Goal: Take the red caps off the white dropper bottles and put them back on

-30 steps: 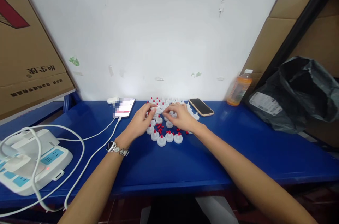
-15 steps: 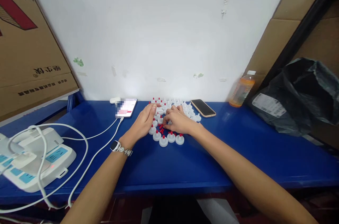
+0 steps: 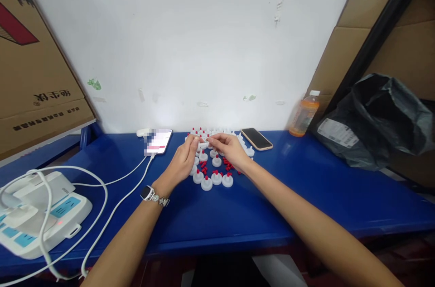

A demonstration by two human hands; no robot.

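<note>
My left hand point(image 3: 184, 159) is closed, thumb against fingers, at the left of a cluster of white nozzle caps. It appears to grip a white nozzle cap point(image 3: 203, 145), partly covered by the fingers. Close beside it, my right hand point(image 3: 231, 150) pinches at the top of that cap, with what looks like a small red tip, mostly hidden. In front stand several white caps with red tips on them, one being a white cap point(image 3: 206, 184). Loose red tips point(image 3: 228, 164) lie under and beside my right hand. White caps without red tips point(image 3: 249, 151) sit behind it.
A phone point(image 3: 257, 138) lies right of the caps; another phone point(image 3: 159, 141), plugged in, lies left. White cables loop from a power strip point(image 3: 64, 214). An orange-labelled bottle point(image 3: 305, 113) and a dark plastic bag point(image 3: 374, 119) stand at right on the blue table point(image 3: 217, 228).
My right hand has risen from the loose red tips and come to my left hand's fingertips. More red tips now show. The view has shifted slightly.
</note>
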